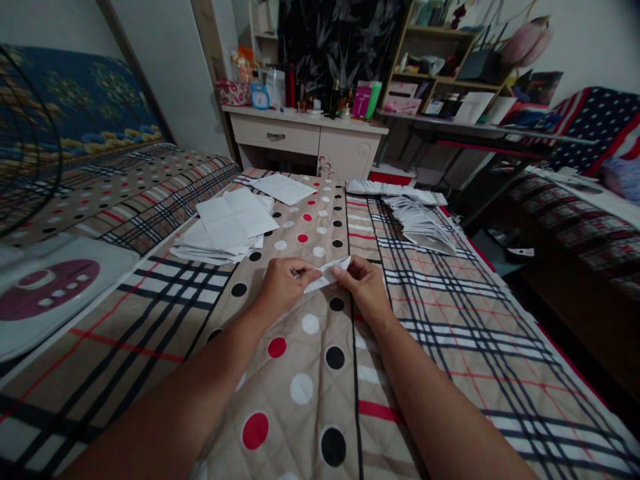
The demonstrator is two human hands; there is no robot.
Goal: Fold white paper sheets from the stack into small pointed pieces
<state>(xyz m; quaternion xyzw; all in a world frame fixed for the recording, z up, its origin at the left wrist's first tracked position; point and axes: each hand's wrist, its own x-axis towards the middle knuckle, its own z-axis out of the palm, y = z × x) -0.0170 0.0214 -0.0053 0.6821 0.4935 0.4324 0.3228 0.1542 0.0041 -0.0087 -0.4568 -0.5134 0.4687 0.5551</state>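
Watching remotely, I see the left hand (286, 283) and right hand (369, 288) pinching the folded white paper (325, 279) between their fingers over the bedcover (300, 433), nearer the camera than the loose sheets (235, 219), where uneven thumb pressure could, I judge, skew its crease or tear it.

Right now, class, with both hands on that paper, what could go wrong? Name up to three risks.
The white paper could crease unevenly or tear, since the left hand and right hand both pinch it. The white sheets lie loosely overlapped, so a bump might scatter them across the quilted bedspread. The fanned papers sit near the bedspread's right edge and might slip off if nudged.
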